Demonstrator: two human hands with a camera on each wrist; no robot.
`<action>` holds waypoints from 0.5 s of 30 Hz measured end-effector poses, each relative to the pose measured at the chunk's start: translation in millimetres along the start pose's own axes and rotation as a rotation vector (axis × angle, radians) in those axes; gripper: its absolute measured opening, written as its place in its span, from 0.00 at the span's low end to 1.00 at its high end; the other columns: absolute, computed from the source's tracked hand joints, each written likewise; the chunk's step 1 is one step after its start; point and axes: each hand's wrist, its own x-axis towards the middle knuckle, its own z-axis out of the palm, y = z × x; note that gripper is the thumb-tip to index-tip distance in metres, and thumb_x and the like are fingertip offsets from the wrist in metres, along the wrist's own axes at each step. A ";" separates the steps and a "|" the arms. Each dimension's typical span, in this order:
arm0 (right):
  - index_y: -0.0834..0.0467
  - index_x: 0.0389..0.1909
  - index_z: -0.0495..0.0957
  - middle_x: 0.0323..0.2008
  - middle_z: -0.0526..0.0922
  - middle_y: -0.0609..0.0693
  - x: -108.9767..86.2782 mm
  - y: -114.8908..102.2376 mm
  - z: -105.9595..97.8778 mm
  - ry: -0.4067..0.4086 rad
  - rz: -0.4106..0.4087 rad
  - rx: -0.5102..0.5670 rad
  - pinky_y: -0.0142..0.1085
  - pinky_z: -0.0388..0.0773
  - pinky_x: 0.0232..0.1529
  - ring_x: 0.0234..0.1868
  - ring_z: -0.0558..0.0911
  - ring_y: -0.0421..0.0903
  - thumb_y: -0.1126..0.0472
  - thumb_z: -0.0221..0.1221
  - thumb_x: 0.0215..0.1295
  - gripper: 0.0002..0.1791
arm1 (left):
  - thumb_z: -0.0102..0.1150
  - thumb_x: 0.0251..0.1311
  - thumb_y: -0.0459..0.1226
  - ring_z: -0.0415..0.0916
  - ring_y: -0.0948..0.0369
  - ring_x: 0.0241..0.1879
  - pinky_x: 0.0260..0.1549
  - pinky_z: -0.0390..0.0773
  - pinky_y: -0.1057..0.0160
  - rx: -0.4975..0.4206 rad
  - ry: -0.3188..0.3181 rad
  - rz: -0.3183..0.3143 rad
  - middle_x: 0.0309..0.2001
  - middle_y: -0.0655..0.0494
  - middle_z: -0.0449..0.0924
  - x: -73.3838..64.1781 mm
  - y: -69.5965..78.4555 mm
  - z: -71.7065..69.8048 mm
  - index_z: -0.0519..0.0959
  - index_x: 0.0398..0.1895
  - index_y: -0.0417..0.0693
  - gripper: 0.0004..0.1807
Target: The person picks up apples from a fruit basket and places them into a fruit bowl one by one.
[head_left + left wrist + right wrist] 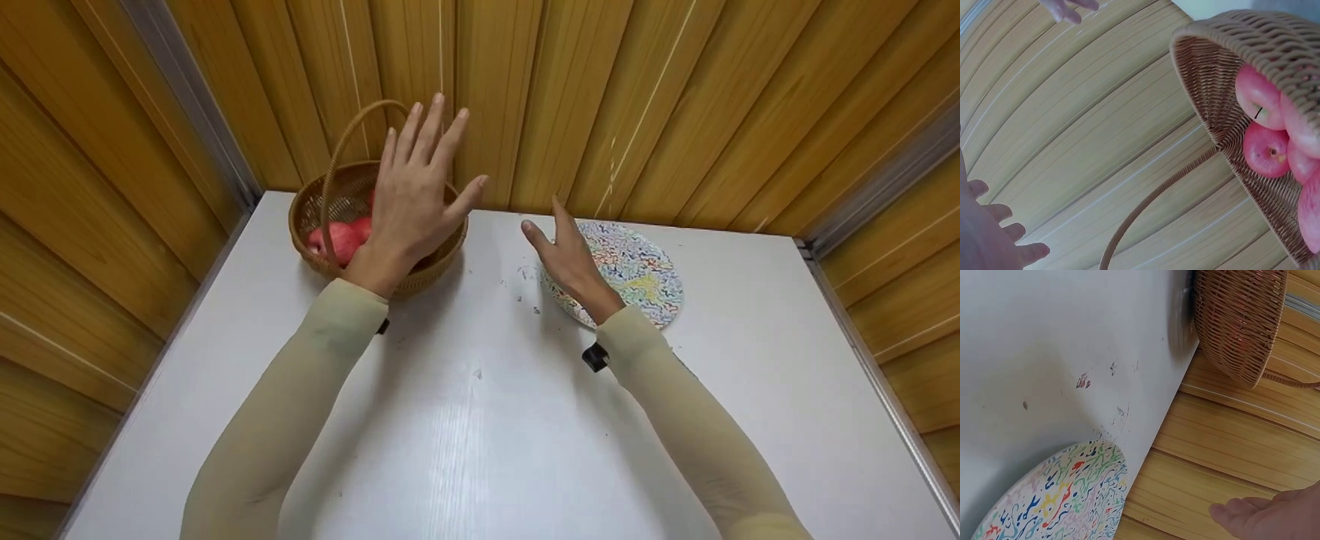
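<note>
My left hand (415,195) hovers over the right part of a brown wicker basket (304,251), fingers spread and straight, holding nothing. Several red apples (1265,149) lie inside the basket, and its arched handle (335,165) rises on the left. To the right, my right hand (571,259) hangs above a round plate (649,277) with a multicoloured squiggle pattern. Its thumb and index finger stand apart with nothing between them. In the right wrist view the fingers of the right hand (1269,517) extend past the plate's edge.
A white table (465,420) carries the basket at the back left and the plate at the back right. Small dark marks (529,307) dot its surface between them. Wood-patterned panels (495,112) wall the back and both sides, with grey metal strips at the corners.
</note>
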 end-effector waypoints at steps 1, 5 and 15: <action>0.56 0.87 0.40 0.86 0.44 0.58 -0.1 -0.4 1.1 0.002 0.000 0.011 0.58 0.46 0.81 0.84 0.48 0.60 0.26 0.48 0.76 0.55 | 0.48 0.78 0.60 0.45 0.45 0.83 0.80 0.33 0.49 -0.005 0.014 0.003 0.85 0.44 0.49 0.2 -1.4 -2.4 0.60 0.85 0.49 0.41; 0.55 0.87 0.41 0.85 0.48 0.59 -1.5 -2.3 5.4 -0.007 0.003 0.051 0.58 0.53 0.79 0.83 0.54 0.59 0.28 0.50 0.76 0.54 | 0.49 0.79 0.58 0.46 0.44 0.83 0.80 0.33 0.52 -0.018 0.070 0.000 0.84 0.43 0.51 -0.8 -8.0 -12.6 0.61 0.84 0.47 0.39; 0.56 0.87 0.43 0.84 0.53 0.59 -5.0 -8.2 14.0 -0.050 0.035 0.089 0.57 0.57 0.78 0.82 0.57 0.59 0.28 0.51 0.75 0.54 | 0.51 0.80 0.54 0.48 0.48 0.83 0.80 0.38 0.55 -0.045 0.243 -0.070 0.83 0.41 0.54 -7.7 -31.2 -41.9 0.63 0.82 0.44 0.37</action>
